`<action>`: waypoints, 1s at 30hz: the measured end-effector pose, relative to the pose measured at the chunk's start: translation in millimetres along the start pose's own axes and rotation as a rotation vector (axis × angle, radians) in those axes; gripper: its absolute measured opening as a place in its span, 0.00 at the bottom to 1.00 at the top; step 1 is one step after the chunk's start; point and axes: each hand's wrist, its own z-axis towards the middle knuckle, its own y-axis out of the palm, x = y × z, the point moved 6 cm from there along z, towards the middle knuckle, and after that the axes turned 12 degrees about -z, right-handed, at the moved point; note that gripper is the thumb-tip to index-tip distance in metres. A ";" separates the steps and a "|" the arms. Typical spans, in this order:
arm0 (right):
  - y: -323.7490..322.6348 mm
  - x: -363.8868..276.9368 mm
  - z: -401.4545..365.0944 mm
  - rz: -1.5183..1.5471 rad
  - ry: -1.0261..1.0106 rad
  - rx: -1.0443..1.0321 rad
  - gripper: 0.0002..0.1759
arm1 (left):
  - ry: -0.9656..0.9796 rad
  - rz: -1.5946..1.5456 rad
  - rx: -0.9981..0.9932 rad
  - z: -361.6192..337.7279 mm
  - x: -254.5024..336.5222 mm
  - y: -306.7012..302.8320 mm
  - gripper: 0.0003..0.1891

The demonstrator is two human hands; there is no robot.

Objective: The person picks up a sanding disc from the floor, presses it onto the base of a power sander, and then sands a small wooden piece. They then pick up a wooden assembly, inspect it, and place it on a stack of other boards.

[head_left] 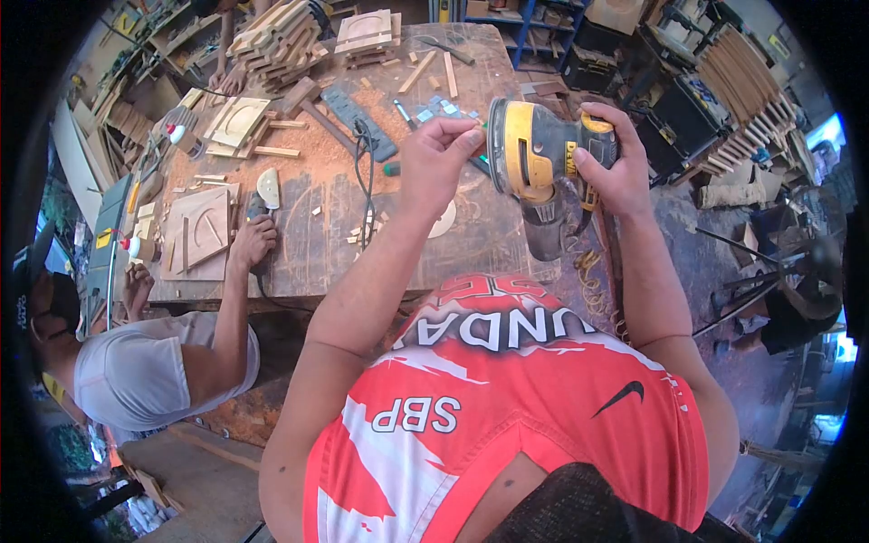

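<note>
Above the worktable's (294,258) right edge, our right hand (625,167) wraps the yellow sander (527,149), its round pad (495,145) turned towards our left hand (436,163). That hand's thumb and fingers are drawn close together at the rim — whether they pinch anything, we cannot tell. With fingertips this near, we do best keeping the motor still, the right grip firm and the trigger finger idle. Beyond, we want the black cord (368,185) and hammer (324,120) — lying amid sawdust (299,158) — well clear of our elbows.
</note>
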 end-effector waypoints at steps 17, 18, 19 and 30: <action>2.8 -2.4 2.1 0.019 0.011 0.003 0.28 | 0.005 -0.012 -0.022 7.4 7.6 -7.5 0.08; 4.4 -3.2 2.6 0.017 -0.012 0.007 0.28 | 0.003 -0.018 -0.024 7.3 6.9 -6.5 0.08; 5.2 -4.0 2.9 0.016 -0.035 0.010 0.28 | 0.002 -0.018 -0.025 6.7 6.8 -5.4 0.08; 4.1 -5.0 5.9 0.010 -0.039 0.013 0.27 | -0.001 0.009 -0.010 5.2 12.9 -2.4 0.07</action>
